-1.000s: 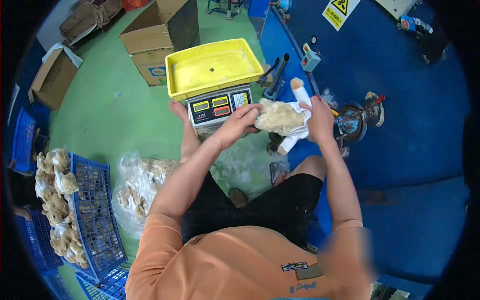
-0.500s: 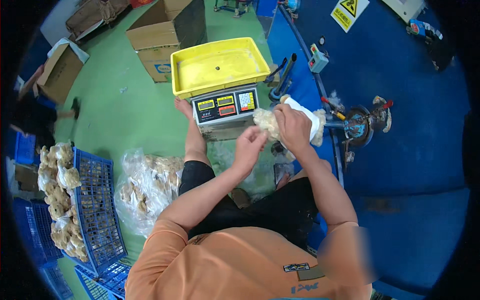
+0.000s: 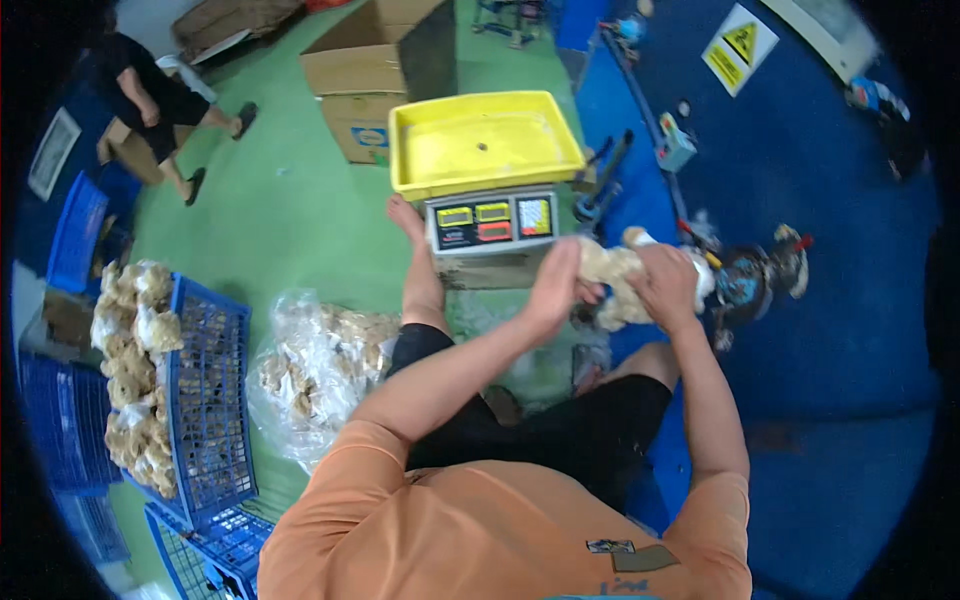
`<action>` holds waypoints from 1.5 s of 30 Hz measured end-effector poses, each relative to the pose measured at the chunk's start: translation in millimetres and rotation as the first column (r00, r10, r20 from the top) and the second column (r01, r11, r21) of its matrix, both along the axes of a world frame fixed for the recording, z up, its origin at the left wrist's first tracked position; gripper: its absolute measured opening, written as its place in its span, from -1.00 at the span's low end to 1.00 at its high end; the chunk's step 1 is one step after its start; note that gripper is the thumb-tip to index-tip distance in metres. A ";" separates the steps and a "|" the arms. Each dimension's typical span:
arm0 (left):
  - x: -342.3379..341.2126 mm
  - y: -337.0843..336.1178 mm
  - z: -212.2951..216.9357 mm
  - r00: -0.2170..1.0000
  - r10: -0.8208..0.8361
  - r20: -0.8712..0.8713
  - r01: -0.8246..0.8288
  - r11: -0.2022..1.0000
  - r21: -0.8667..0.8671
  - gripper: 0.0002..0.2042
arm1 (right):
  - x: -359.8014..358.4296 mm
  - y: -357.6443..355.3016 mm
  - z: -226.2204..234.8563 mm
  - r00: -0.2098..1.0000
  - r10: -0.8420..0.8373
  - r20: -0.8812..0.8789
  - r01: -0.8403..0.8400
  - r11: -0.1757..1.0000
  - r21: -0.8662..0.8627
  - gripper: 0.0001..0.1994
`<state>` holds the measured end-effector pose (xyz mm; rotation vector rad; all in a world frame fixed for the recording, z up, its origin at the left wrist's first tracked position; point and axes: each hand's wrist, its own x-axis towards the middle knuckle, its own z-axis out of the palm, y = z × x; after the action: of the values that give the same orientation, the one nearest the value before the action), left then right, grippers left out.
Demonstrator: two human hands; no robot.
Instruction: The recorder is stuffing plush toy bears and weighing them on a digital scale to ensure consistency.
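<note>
A cream-beige fluffy plush toy [image 3: 612, 282] with a white cloth part is held up between my two hands, right of the scale. My right hand [image 3: 665, 283] is closed over its upper right part, by the white cloth. At its left side my left hand [image 3: 556, 288] has its fingers curled against the plush, partly hidden by it. Just right of the right hand, a round metal nozzle fitting [image 3: 742, 285] projects from the blue machine [image 3: 830, 350]. The digital scale [image 3: 490, 255], topped by a yellow tray [image 3: 420, 175], stands just ahead of my left hand.
At left, a blue crate [image 3: 212, 385] adjoins piled plush toys [image 3: 130, 375]. A clear plastic bag [image 3: 300, 400] with more plush lies by my left leg. Beyond the scale stands an open cardboard box [image 3: 345, 80]. Another person [image 3: 150, 95] is at the far left.
My left hand has moved up and right onto the plush toy, which has turned so more beige fluff shows. The view has shifted, and the other person has moved farther off.
</note>
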<state>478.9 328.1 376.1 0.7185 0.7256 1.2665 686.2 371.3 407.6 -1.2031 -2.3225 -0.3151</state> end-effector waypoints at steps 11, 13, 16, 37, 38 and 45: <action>-16.1 9.6 12.2 0.974 0.071 0.213 -0.060 0.996 -0.059 -0.69 | -26.5 0.5 6.8 0.992 0.105 0.072 -0.097 0.990 -0.097 -0.56; -19.0 10.1 7.0 0.956 0.059 0.286 -0.031 0.994 -0.103 -0.68 | -30.9 -0.2 6.2 0.992 0.104 0.073 -0.097 0.991 -0.091 -0.57; -27.6 13.5 -5.0 0.867 0.044 0.496 0.075 0.973 -0.218 -0.66 | -41.9 0.8 5.8 0.992 0.102 0.073 -0.096 0.993 -0.075 -0.59; -35.4 3.2 -27.4 0.820 0.280 -0.499 -0.156 0.948 0.277 -0.67 | -75.5 -10.4 11.8 0.970 -0.172 -0.170 0.161 0.984 -0.076 -0.77; -40.8 8.8 -35.7 0.840 0.309 -0.446 -0.203 0.942 0.269 -0.70 | -83.2 -11.7 16.0 0.982 -0.066 -0.177 0.069 0.998 0.012 -0.77; -31.4 5.9 0.5 0.890 0.050 -0.454 0.068 0.969 0.239 -0.61 | 33.2 11.1 -4.2 0.916 -0.381 -0.127 0.384 0.923 0.004 -0.81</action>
<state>447.5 334.0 376.6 1.2545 0.9505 1.2013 719.4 382.4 403.4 -1.6149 -1.9597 -0.3951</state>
